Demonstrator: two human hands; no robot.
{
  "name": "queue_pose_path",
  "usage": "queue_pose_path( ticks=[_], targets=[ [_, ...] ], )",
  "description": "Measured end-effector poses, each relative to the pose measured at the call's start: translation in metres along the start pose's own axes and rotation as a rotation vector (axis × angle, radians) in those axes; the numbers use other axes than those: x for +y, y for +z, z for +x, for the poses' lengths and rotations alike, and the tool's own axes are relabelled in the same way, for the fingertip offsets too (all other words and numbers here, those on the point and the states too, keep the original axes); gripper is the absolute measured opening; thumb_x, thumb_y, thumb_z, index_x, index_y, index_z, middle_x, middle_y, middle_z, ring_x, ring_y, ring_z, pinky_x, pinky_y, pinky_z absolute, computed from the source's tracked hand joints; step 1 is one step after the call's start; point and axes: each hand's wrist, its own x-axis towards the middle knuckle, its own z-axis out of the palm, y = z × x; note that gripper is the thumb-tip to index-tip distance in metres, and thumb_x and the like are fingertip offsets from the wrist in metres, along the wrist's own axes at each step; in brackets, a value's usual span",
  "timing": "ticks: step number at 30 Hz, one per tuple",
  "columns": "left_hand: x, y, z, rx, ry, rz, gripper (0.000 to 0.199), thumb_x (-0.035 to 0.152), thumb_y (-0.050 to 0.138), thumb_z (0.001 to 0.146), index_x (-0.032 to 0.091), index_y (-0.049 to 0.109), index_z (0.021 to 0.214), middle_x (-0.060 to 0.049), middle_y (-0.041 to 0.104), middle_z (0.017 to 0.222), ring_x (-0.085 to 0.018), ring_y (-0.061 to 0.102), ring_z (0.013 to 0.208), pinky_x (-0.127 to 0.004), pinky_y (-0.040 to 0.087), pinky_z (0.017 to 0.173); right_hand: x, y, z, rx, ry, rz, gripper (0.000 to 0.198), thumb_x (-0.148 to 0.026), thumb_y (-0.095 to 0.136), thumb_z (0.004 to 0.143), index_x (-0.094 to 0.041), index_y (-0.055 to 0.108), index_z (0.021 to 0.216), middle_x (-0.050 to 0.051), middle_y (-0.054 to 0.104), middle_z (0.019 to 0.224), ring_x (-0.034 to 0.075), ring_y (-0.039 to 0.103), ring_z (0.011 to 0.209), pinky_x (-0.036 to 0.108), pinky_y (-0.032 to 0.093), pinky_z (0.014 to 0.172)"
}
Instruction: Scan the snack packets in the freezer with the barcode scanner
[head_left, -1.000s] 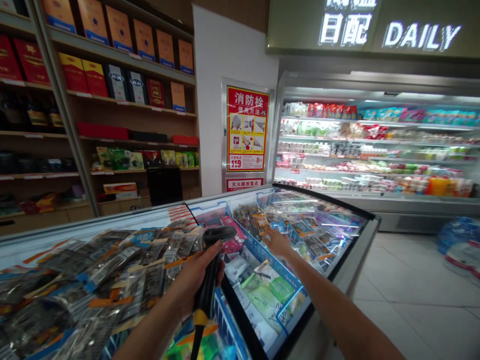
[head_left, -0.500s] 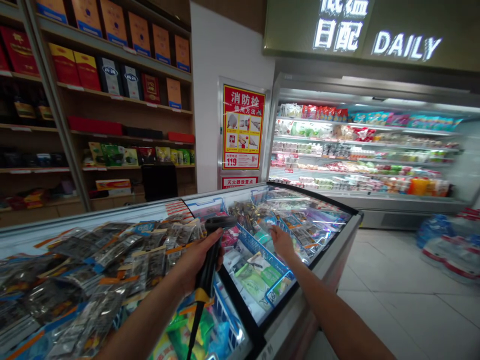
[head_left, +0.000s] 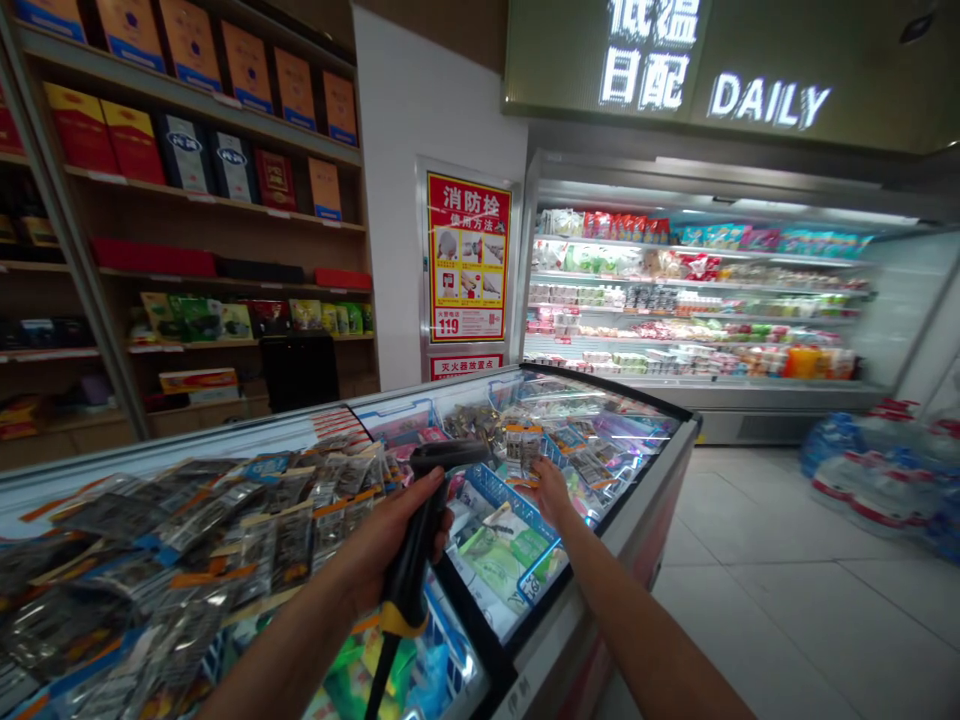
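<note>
Scanner, black, pistol-shaped and yellow-collared (head_left: 407, 567), in the left hand (head_left: 388, 535); clear, orange-topped plastic packet (head_left: 523, 450) in the right hand (head_left: 551, 492).
Left fingers wrap the handle beside heaped clear plastic packets (head_left: 292, 540); right fingers grasp the packet's lower right corner above a blue plastic mesh basket (head_left: 517, 502), inward of the white-and-black chest freezer (head_left: 600, 568)'s right edge. Beyond: red-and-yellow wall poster (head_left: 470, 262), lit refrigerated display (head_left: 750, 402).

Overhead sign (head_left: 712, 95) "低温日配 DAILY", red poster (head_left: 470, 258) "消防栓使用方法 119", lower placard (head_left: 466, 367) "灭火器放置点"
</note>
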Motion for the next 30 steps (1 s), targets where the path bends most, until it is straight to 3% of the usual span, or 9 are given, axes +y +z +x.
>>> queue_pose_path(
  ticks=[14,21,24,30],
  targets=[
    [0.004,-0.002,0.000,-0.004,-0.009,0.010,0.024,0.036,0.052,0.071,0.012,0.053,0.068,-0.001,0.054,0.053,-0.006,0.048,0.039,-0.015,0.039,0.036,0.004,-0.002,0.000,-0.014,-0.064,-0.074,0.021,-0.029,0.048,0.062,-0.020,0.050,0.081,0.001,0.056,0.081,0.015,0.057,0.064,0.030,0.050,0.052],
    [0.024,-0.018,-0.003,0.155,0.108,0.052,0.026,0.036,0.051,0.072,0.012,0.050,0.062,0.000,0.052,0.048,-0.006,0.047,0.037,-0.015,0.038,0.033,0.011,0.000,0.005,0.028,-0.132,-0.304,0.017,-0.029,0.044,0.062,-0.018,0.050,0.074,-0.001,0.053,0.066,0.013,0.052,0.058,0.025,0.046,0.046],
    [0.029,-0.030,-0.004,0.253,0.134,0.080,0.027,0.038,0.051,0.071,0.013,0.050,0.061,0.000,0.051,0.046,-0.007,0.047,0.036,-0.016,0.037,0.032,0.016,0.011,0.006,0.006,-0.173,-0.461,0.021,-0.029,0.042,0.065,-0.017,0.054,0.076,0.000,0.055,0.060,0.013,0.052,0.055,0.023,0.042,0.044],
    [0.023,-0.058,-0.009,0.334,0.095,0.084,0.031,0.045,0.052,0.068,0.014,0.049,0.061,0.000,0.052,0.045,-0.009,0.047,0.036,-0.017,0.035,0.029,0.037,0.058,0.005,-0.055,-0.166,-0.592,0.038,-0.023,0.043,0.067,-0.016,0.053,0.103,0.003,0.063,0.077,0.015,0.057,0.065,0.025,0.044,0.055]
  ],
)
